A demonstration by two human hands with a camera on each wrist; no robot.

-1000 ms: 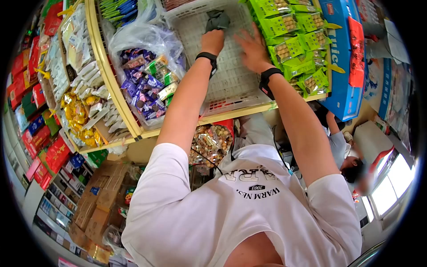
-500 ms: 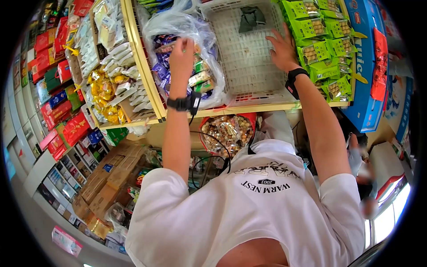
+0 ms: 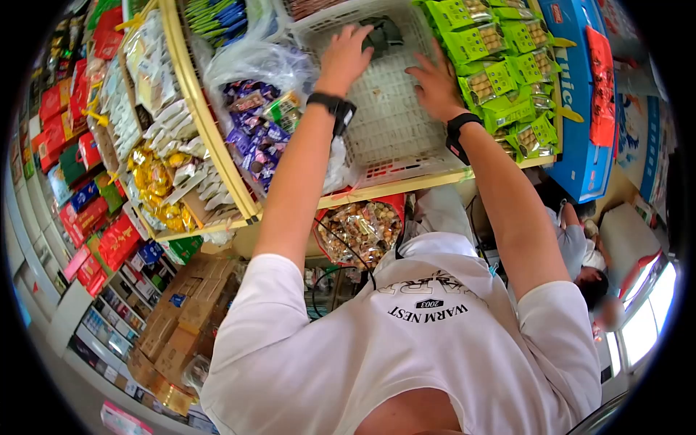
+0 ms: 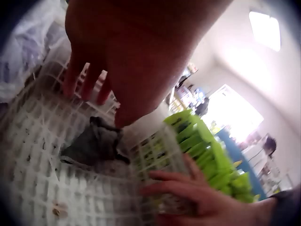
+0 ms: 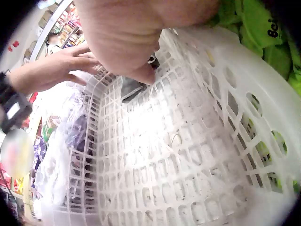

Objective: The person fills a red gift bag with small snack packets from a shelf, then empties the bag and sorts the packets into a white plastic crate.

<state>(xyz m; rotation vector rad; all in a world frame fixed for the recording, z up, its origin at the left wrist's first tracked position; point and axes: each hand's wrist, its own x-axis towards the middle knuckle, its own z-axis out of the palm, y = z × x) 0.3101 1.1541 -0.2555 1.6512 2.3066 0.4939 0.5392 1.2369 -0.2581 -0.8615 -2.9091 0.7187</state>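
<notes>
A white plastic basket with slotted walls holds a crumpled dark grey cloth-like piece near its far end. Just left of that piece, my left hand hovers with fingers spread and nothing in them; in the left wrist view its fingers hang over the far part of the basket, beyond the dark piece. My right hand is by the basket's right wall, fingers extended and holding nothing. The right wrist view has the right hand above the basket, partly covering the dark piece.
Green snack packs lie right of the basket, with a blue box beyond. To its left is a clear bag with purple-wrapped snacks. A wooden shelf edge runs in front; a red-rimmed bag of snacks sits below.
My left hand let go of the dark piece, went left over the purple snacks and has come back beside the piece. My right hand remains by the right wall.
</notes>
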